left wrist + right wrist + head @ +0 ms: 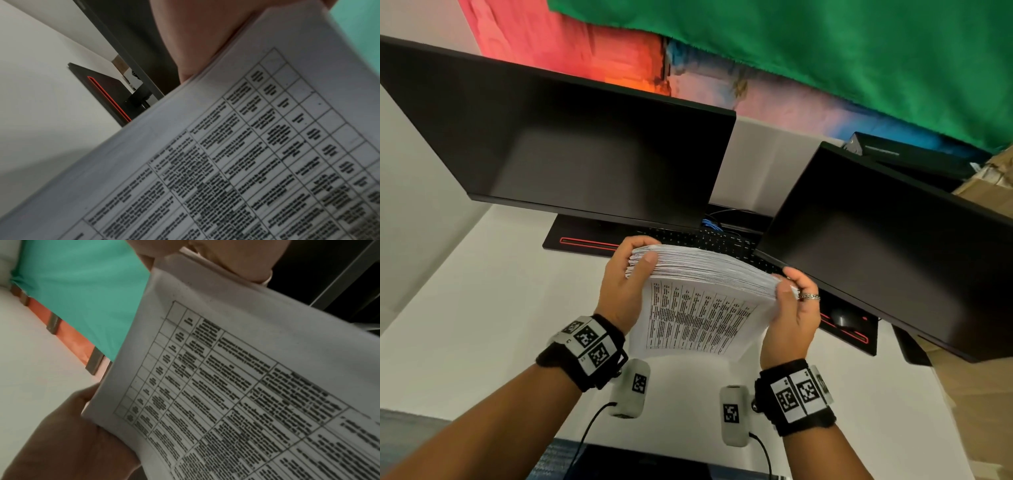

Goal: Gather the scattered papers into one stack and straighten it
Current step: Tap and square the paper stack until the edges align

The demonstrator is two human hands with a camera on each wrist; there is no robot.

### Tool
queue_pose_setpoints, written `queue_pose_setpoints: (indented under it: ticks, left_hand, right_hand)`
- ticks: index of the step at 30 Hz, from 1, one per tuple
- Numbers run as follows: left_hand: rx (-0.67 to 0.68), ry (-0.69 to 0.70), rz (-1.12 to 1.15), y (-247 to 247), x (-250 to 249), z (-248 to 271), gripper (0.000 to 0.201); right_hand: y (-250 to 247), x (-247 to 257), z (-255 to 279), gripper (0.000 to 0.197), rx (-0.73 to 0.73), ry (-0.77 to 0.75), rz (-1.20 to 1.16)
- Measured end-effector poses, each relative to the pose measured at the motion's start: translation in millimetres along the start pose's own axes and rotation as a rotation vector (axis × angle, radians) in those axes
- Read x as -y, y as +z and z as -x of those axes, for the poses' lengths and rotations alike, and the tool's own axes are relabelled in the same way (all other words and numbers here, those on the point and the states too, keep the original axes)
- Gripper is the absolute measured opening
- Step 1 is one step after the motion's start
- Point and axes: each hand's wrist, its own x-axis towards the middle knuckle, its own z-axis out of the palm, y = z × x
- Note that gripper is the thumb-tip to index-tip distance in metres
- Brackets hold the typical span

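Note:
A thick stack of printed papers (698,301) stands on edge above the white desk (482,308), its top sheet bearing a printed table and facing me. My left hand (630,274) grips the stack's left side, thumb on the front sheet and fingers curled behind. My right hand (791,301) grips the right side the same way; it wears a ring. In the left wrist view the printed sheet (257,154) fills the frame beside my palm. In the right wrist view the sheet (236,386) bends between my thumb and fingers. The stack's top edges look slightly fanned.
Two dark monitors (585,154) (893,246) stand close behind the stack. Beneath them lies a black keyboard (722,240) on a red-trimmed mat (585,243), and a mouse (842,318) sits at the right. Cardboard boxes (989,185) are at the far right.

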Motion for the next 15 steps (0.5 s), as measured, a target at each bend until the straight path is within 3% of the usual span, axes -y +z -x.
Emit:
queue_pose_setpoints:
  ticks: [4,8,12,15]
  left_hand:
    - [-0.104,0.011,-0.073,4.7,0.8,-5.2,0.035]
    - [-0.109,0.008,-0.097,4.2,-2.5,-10.4,0.039]
    - [-0.027,-0.041,-0.057,0.1,-6.4,-10.3,0.047]
    - [0.159,-0.105,0.020,-15.0,1.8,-10.8,0.081]
  right_hand:
    - [3.5,1.4,-1.6,0.017,-0.024,0.020,-0.036]
    - [0.6,1.0,-2.6,0.021,0.053,0.009,-0.032]
    - [-6.1,-7.2,-2.8,0.075,0.158,0.051,0.009]
    - [-14.1,-8.1,-6.3,0.085,0.185,0.100,0.023]
